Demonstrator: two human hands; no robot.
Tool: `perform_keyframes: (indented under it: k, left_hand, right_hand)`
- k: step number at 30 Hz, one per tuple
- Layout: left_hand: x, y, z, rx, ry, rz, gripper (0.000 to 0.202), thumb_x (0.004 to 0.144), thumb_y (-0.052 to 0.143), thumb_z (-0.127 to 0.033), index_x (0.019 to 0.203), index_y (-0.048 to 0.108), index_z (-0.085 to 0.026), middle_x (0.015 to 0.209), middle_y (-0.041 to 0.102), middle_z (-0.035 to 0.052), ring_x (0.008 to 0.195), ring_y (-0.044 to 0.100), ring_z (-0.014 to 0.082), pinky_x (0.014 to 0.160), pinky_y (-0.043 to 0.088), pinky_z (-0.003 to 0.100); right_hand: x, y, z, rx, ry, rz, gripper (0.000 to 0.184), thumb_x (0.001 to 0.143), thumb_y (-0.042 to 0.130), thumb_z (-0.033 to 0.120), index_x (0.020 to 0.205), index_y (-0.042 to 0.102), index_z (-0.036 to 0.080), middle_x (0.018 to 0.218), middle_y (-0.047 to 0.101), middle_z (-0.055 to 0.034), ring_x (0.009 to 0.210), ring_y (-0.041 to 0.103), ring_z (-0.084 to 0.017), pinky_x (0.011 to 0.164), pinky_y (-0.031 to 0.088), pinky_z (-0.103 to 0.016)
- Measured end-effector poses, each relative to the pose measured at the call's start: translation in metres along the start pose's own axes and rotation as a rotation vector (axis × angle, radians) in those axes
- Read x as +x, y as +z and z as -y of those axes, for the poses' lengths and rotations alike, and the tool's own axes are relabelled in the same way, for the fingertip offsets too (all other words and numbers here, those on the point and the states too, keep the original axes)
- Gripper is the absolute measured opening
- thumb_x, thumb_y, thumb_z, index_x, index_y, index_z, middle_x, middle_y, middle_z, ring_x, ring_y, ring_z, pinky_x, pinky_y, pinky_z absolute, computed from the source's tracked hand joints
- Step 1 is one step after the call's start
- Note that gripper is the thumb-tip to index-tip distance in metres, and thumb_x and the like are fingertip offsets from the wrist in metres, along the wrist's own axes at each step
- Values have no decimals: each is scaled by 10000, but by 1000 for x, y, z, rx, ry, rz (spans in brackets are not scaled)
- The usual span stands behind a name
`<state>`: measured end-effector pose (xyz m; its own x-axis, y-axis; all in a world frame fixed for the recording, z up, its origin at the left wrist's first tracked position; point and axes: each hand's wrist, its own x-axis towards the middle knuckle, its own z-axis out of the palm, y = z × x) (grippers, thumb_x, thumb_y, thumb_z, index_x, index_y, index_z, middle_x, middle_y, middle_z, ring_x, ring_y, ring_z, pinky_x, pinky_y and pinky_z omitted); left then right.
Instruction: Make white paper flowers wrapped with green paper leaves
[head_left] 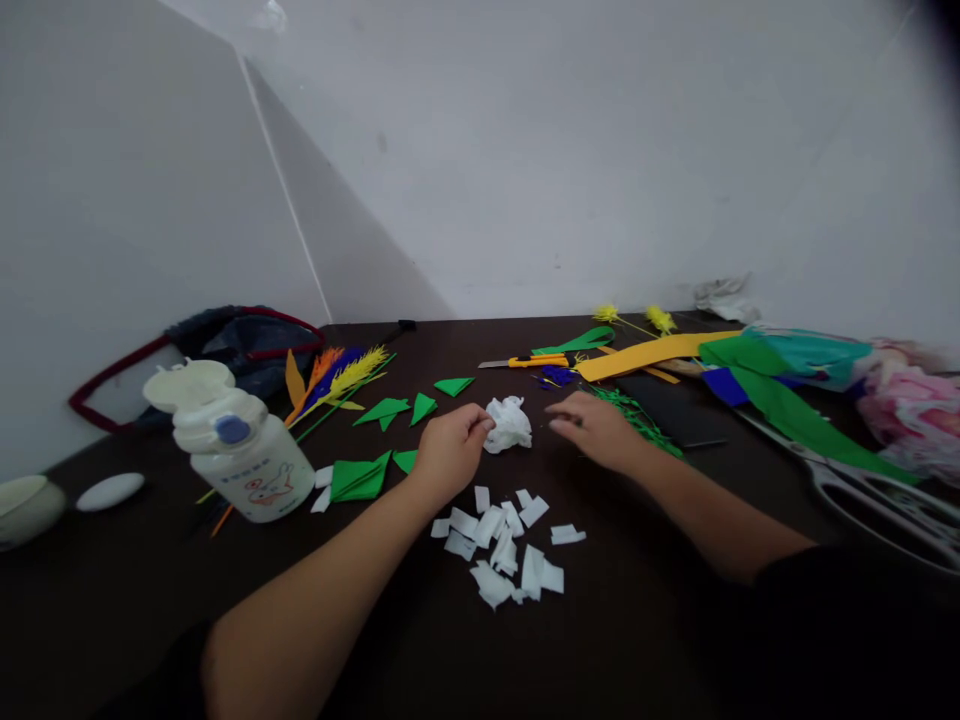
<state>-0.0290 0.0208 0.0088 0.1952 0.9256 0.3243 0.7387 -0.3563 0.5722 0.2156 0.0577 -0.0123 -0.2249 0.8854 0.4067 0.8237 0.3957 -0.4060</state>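
Below a pale wall [540,150], a white wad [508,426] on the bench [637,640] is apparently being shaped. The left hand [450,447] is being held curled at its edge, any grip unclear; the right hand [600,428], half open, seemingly empty, is being held just beside. Light pinching is probably being called for next. The bottle's [251,470] lettering is being lost to blur.

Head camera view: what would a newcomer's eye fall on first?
Probably the crumpled white paper between the left hand and the right hand, with white paper scraps strewn on the nearer tabletop. Next, the flip-top bottle standing open at the left, and the orange-yellow strip lying at the right.
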Motion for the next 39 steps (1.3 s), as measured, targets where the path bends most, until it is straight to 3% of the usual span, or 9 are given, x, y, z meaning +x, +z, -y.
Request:
perform_keyframes:
  k: [3,9,14,17,21,24,27,35,39]
  left_hand:
    - [2,-1,-1,-10,-22,-27,203,803,427,-296,783,598,-189,447,474,-41,483,465,120,525,323,225]
    - [5,-4,1,-9,-45,-41,212,801,421,-293,798,603,-185,421,476,-41,464,476,127,511,327,228]
    - [5,-3,5,-19,-34,0,199,790,438,-303,756,592,-182,433,502,-39,456,489,117,502,330,220]
    - [4,-2,8,-16,-21,55,188,780,453,-299,738,594,-183,460,539,-33,457,495,109,499,331,217]
    - [4,-4,12,-4,5,132,173,770,466,-285,733,602,-184,529,595,-19,493,510,108,516,332,221]
    - [4,-6,14,2,-1,143,170,769,469,-285,737,603,-186,557,612,-16,514,516,109,522,332,222]
    - [4,-6,15,3,4,155,170,771,471,-286,738,604,-185,568,616,-15,514,510,106,516,324,220]
    - [1,0,13,-39,47,228,150,771,481,-257,745,609,-184,596,624,-10,553,527,113,541,337,221]
    - [0,0,12,-52,34,264,143,763,495,-251,746,617,-179,605,627,-1,561,533,121,535,339,224]
  right_hand:
    - [3,27,36,-162,-236,110,278,807,476,305,1015,613,184,931,595,-76,888,518,-183,778,390,-294]
    - [16,51,66,-362,-250,156,172,786,488,206,767,653,158,889,581,-106,885,477,-231,711,357,-329]
    - [23,50,64,-348,-244,160,114,737,569,236,724,637,147,827,592,-98,829,491,-217,684,362,-301]
    - [23,44,60,-327,-191,127,194,705,618,325,770,623,142,853,575,-95,824,502,-214,689,378,-300]
    - [11,31,51,-72,-208,85,242,745,583,341,915,612,171,911,565,-65,849,519,-174,743,398,-290]
    - [-2,25,46,225,-380,316,147,797,524,253,870,640,197,863,590,-30,832,540,-130,771,408,-261]
    - [-12,23,44,320,-478,526,176,768,567,257,917,648,210,884,601,-29,848,547,-132,798,407,-271]
    - [-14,23,51,238,-492,520,104,772,528,165,769,632,171,801,575,-27,795,529,-133,758,404,-264]
    - [-13,20,51,278,-464,546,117,764,529,161,830,622,183,840,582,-25,814,531,-136,761,407,-269]
